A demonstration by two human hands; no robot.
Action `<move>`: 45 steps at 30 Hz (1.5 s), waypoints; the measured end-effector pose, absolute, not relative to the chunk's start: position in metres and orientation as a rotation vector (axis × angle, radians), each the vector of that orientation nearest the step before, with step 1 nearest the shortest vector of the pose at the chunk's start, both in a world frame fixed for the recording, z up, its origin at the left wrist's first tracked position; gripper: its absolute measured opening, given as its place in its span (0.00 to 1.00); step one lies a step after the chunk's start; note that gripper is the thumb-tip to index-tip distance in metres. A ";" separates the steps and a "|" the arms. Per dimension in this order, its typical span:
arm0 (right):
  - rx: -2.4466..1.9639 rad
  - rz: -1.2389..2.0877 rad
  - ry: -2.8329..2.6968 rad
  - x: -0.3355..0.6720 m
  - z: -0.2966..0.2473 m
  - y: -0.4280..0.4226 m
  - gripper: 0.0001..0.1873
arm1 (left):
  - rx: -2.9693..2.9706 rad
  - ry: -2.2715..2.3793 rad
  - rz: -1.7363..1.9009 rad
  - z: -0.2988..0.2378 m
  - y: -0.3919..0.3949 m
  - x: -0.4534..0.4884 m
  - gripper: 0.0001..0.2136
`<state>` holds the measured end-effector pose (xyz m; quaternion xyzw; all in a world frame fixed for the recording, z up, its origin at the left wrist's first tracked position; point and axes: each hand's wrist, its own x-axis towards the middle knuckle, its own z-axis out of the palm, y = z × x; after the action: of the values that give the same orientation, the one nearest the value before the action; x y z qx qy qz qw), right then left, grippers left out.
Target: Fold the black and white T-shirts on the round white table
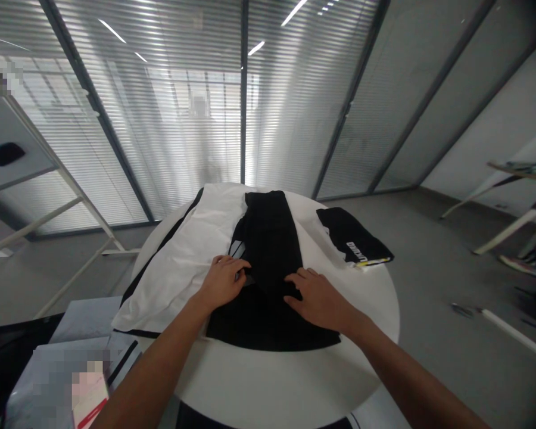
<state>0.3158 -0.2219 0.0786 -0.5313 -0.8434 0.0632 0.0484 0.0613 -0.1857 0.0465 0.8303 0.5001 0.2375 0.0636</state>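
Observation:
A black-and-white garment lies spread on a round white table; its white part [174,262] covers the left side. Its black part [272,238] runs up the middle as a folded strip and widens toward the near edge, where the cloth lies flat. My left hand [223,280] rests at the left border of the strip, fingertips and thumb closed together on the black cloth beside a small pale grey patch. On the strip's right side my right hand [324,298] touches the cloth, thumb and fingers apart. Whether the white and black parts are one piece, I cannot tell.
A folded black garment [355,238] with white lettering lies on the table's right [384,298]. Plastic-wrapped packages [71,357] sit at lower left. A white-framed stand [71,185] is on the left, a blinds-covered glass wall [196,119] behind, and another table [527,173] at far right.

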 end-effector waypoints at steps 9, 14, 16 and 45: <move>-1.103 0.586 -2.454 0.265 0.096 -0.242 0.04 | 2.534 1.586 0.645 0.052 -0.184 0.049 0.08; -0.956 0.676 -2.485 0.230 0.087 -0.249 0.09 | 2.466 1.596 0.646 0.050 -0.179 0.035 0.07; -0.944 0.710 -2.530 0.223 0.083 -0.251 0.12 | 2.443 1.614 0.647 0.048 -0.178 0.029 0.08; -1.153 0.423 -2.607 0.331 0.039 -0.263 0.20 | 2.338 1.924 0.712 0.021 -0.277 0.039 0.19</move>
<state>0.3312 -0.2627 0.0390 -0.3967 -0.8970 0.1454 0.1297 0.0394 -0.2768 0.0212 0.7516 0.6184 0.2289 0.0155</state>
